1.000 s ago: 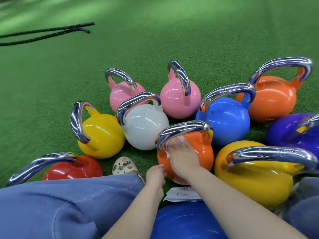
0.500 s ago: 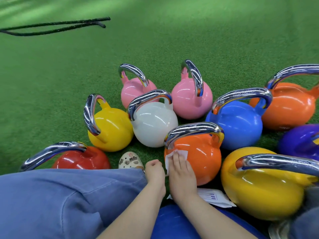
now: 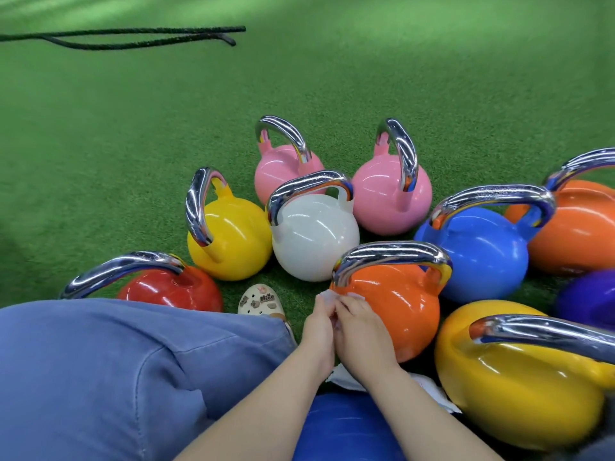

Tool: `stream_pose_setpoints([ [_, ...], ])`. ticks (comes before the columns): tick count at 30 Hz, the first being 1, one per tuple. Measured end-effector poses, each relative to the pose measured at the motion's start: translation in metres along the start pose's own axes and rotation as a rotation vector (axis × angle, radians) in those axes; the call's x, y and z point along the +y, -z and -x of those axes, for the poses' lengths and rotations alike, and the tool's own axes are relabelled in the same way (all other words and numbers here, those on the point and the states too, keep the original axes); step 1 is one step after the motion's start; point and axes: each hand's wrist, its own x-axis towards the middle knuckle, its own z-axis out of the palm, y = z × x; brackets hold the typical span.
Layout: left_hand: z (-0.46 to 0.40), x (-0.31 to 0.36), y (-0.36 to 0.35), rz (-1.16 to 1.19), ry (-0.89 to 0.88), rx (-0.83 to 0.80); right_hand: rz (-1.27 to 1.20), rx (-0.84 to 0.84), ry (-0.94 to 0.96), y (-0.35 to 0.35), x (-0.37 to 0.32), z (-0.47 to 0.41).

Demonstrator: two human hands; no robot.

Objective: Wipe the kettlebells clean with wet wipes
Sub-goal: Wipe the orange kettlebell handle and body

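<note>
An orange kettlebell (image 3: 402, 301) with a chrome handle stands on the turf right in front of me. My left hand (image 3: 317, 327) and my right hand (image 3: 361, 327) meet just in front of its near left side. Both hold a small white wet wipe (image 3: 327, 297), whose edge shows above the fingertips; most of it is hidden between the hands. Around it stand a white kettlebell (image 3: 312, 241), a blue one (image 3: 482, 254), a near yellow one (image 3: 519, 371), a far yellow one (image 3: 233, 237), a red one (image 3: 173, 291) and two pink ones (image 3: 382, 197).
A wipe packet (image 3: 429, 387) lies on the ground under my right forearm. A blue ball (image 3: 346, 427) sits below my arms. My blue-trousered leg (image 3: 116, 371) and cream clog (image 3: 261, 299) are at left. Another orange kettlebell (image 3: 579, 234), a purple one (image 3: 589, 301), and a black rope (image 3: 133, 36) on the turf.
My right hand has come off the orange kettlebell's side with the wipe and joined my left hand, which has risen to take hold of it. The view has shifted left.
</note>
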Motion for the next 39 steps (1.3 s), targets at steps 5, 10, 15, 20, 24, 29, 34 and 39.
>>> stream_pose_setpoints([
  [5, -0.009, 0.001, -0.008, 0.078, 0.001, -0.058, -0.15, 0.125, -0.206, 0.025, 0.014, 0.005],
  [10, -0.035, 0.026, -0.012, 0.074, -0.041, -0.026, -0.167, 0.069, -0.377, 0.045, 0.033, 0.006],
  [15, -0.038, 0.047, -0.027, -0.01, -0.065, -0.098, -0.341, -0.015, -0.422, 0.059, 0.05, 0.008],
  [20, -0.039, 0.07, -0.028, -0.204, -0.164, -0.068, -0.393, -0.009, -0.451, 0.058, 0.052, 0.005],
  [24, -0.03, 0.09, -0.025, -0.39, -0.221, 0.013, -0.414, 0.006, -0.461, 0.059, 0.05, 0.003],
  [29, -0.031, 0.09, -0.012, -0.511, -0.289, 0.03, -0.418, 0.009, -0.479, 0.061, 0.05, 0.0],
  [34, -0.031, 0.074, -0.021, -0.539, -0.399, 0.076, -0.32, -0.045, -0.42, 0.058, 0.048, 0.005],
  [39, -0.037, 0.056, -0.04, 0.004, 0.004, -0.017, -0.277, -0.079, -0.368, 0.055, 0.048, 0.011],
])
